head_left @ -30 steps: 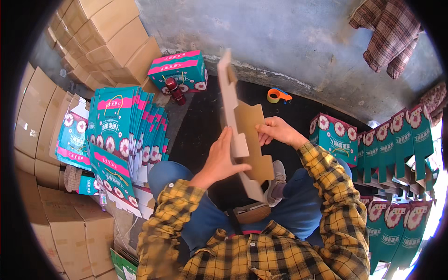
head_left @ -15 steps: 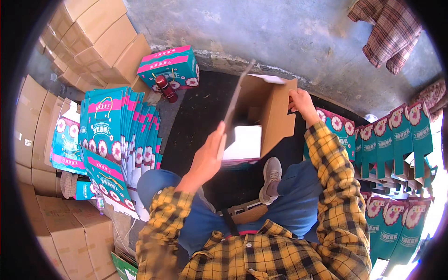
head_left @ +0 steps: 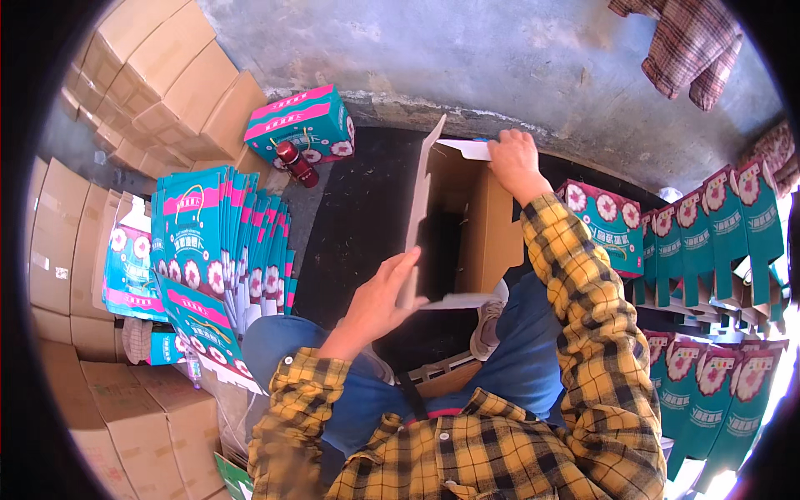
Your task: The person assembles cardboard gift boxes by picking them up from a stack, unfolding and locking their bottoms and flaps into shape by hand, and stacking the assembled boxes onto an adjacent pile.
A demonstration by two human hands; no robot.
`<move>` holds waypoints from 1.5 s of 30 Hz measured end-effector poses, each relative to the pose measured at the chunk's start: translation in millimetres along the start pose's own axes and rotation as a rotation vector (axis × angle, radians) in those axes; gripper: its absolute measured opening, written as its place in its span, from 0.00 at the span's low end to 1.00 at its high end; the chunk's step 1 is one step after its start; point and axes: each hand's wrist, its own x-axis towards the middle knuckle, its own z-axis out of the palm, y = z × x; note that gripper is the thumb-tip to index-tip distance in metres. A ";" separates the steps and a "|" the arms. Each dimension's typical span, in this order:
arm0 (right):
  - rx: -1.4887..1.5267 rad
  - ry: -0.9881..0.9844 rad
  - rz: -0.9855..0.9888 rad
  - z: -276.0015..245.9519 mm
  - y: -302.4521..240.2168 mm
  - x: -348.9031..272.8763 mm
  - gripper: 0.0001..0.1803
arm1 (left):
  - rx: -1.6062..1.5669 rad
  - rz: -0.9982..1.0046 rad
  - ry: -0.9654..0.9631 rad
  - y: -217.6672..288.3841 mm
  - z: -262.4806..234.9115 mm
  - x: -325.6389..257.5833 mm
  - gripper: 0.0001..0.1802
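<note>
Between my knees an unfolded carton [head_left: 487, 229] stands open, bare brown cardboard on its inside, with the dark mat showing through it. My left hand [head_left: 377, 298] grips the near end of its left wall, fingers over the edge. At the far right corner my right hand [head_left: 515, 165] is closed on the carton's edge beside a white far flap [head_left: 467, 149]; its fingertips are partly hidden. A pale near flap [head_left: 461, 301] sticks out toward me. The outer printed faces are mostly out of sight.
Flat printed cartons [head_left: 193, 221] lean in a row at left, before stacked brown boxes [head_left: 154, 417]. A finished teal gift box [head_left: 302, 125] and a red flask [head_left: 297, 163] stand far left. More teal cartons [head_left: 708, 225] fill the right. A plaid garment [head_left: 692, 50] hangs on the wall.
My right hand has shifted from the right wall to the far corner by the white flap. The near flap, which stood inside the carton, now points outward toward me.
</note>
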 end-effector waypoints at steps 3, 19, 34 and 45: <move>0.072 0.017 -0.023 11.6 7.2 16.8 0.09 | 0.040 0.027 -0.008 2.8 5.6 5.4 0.54; 0.053 0.035 -0.205 15.4 23.0 31.3 0.15 | 0.281 0.166 -0.116 5.4 26.6 22.2 0.38; 0.408 -0.249 -0.119 22.7 22.3 1.0 0.18 | 0.107 -0.015 0.134 48.4 56.3 -44.8 0.28; 0.277 -0.301 -0.038 55.7 36.0 -4.3 0.11 | 0.137 0.044 0.146 102.2 120.7 2.2 0.31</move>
